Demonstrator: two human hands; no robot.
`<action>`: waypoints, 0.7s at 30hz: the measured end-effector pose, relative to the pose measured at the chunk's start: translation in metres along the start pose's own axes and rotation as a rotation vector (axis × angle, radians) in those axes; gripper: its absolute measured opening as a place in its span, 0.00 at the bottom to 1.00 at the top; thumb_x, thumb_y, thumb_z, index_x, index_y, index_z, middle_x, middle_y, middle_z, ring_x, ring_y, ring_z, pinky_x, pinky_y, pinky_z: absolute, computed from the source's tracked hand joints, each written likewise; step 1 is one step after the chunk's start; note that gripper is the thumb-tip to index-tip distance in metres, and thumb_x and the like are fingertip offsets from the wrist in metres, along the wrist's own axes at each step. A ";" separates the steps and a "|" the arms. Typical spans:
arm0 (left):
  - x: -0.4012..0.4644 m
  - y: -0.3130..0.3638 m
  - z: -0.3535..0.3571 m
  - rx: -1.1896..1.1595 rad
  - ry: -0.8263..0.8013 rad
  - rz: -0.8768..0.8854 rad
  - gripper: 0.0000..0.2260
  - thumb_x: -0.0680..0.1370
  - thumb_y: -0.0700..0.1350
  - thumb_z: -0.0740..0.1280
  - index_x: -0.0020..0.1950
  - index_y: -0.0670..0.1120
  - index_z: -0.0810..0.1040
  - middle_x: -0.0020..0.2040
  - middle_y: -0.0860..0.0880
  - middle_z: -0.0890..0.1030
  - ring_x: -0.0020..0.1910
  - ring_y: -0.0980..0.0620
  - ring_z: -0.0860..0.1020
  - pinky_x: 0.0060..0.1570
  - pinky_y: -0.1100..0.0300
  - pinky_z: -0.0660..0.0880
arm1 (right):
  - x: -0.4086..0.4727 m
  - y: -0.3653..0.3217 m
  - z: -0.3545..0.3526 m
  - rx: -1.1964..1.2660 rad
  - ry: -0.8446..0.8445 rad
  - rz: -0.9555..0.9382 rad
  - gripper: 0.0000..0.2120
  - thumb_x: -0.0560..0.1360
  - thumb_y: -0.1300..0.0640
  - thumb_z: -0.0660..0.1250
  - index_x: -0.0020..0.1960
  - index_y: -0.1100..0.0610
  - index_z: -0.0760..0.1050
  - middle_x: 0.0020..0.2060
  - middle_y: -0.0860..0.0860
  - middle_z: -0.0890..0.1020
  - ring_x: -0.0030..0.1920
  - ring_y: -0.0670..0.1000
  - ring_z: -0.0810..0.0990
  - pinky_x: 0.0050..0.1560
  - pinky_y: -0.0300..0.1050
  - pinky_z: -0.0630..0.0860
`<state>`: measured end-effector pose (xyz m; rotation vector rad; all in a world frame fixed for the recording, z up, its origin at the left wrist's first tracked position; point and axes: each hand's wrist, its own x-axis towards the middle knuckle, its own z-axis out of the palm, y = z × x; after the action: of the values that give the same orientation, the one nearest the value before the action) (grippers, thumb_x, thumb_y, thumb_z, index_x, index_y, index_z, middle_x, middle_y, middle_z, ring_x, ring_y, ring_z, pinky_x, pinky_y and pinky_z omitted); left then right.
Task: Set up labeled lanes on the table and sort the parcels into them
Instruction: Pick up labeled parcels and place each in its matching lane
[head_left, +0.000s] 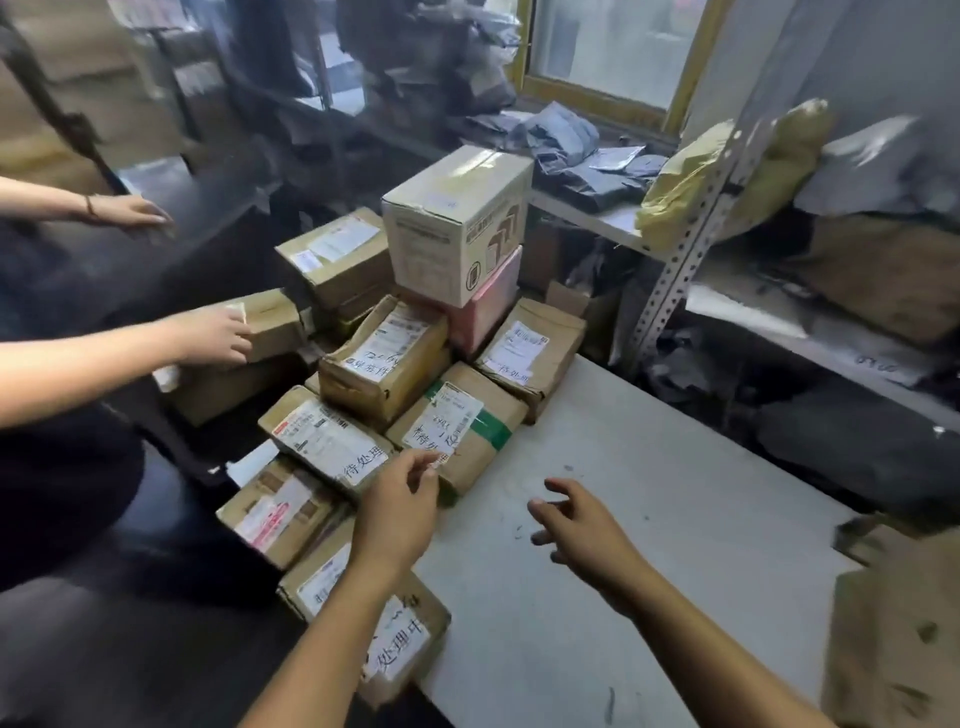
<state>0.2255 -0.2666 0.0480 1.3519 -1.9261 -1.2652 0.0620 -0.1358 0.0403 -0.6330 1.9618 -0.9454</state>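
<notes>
Several brown cardboard parcels with white handwritten labels are heaped along the left edge of the pale table (649, 499). My left hand (400, 504) hovers at the near edge of a green-taped parcel (462, 431) and pinches a small white label (440, 459) between thumb and forefinger. My right hand (576, 525) floats just above the bare tabletop with fingers spread and holds nothing. A tall white box (457, 223) stands on a pink box (488, 304) at the back of the heap. One labeled parcel (395, 644) lies under my left forearm.
Another person's hand (213, 335) rests on a brown box (272, 325) at the left; their other hand (135, 210) is farther back. A metal shelf rack (691, 228) with grey and yellow mail bags stands at the right. A brown package (893, 629) sits at the table's right end.
</notes>
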 end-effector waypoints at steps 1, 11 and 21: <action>0.012 -0.005 0.001 0.034 -0.012 -0.020 0.12 0.81 0.42 0.62 0.62 0.53 0.79 0.59 0.54 0.80 0.58 0.57 0.76 0.47 0.73 0.68 | 0.014 0.002 0.011 0.029 -0.016 0.048 0.26 0.80 0.47 0.64 0.74 0.52 0.64 0.53 0.46 0.80 0.49 0.48 0.84 0.55 0.52 0.80; 0.124 -0.013 0.039 0.573 -0.297 -0.069 0.27 0.77 0.37 0.62 0.76 0.39 0.61 0.77 0.38 0.58 0.75 0.38 0.61 0.71 0.49 0.61 | 0.111 0.002 0.082 0.162 0.023 0.256 0.35 0.80 0.45 0.62 0.81 0.55 0.51 0.74 0.57 0.69 0.69 0.59 0.72 0.68 0.58 0.72; 0.157 -0.025 0.048 0.741 -0.314 -0.148 0.27 0.76 0.38 0.61 0.75 0.38 0.59 0.71 0.36 0.67 0.70 0.35 0.64 0.69 0.48 0.63 | 0.132 0.004 0.086 0.362 0.011 0.199 0.18 0.83 0.55 0.58 0.73 0.50 0.66 0.63 0.48 0.77 0.57 0.49 0.77 0.59 0.49 0.76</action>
<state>0.1361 -0.3910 -0.0159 1.7356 -2.7261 -0.8816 0.0670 -0.2610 -0.0558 -0.2226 1.7628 -1.1409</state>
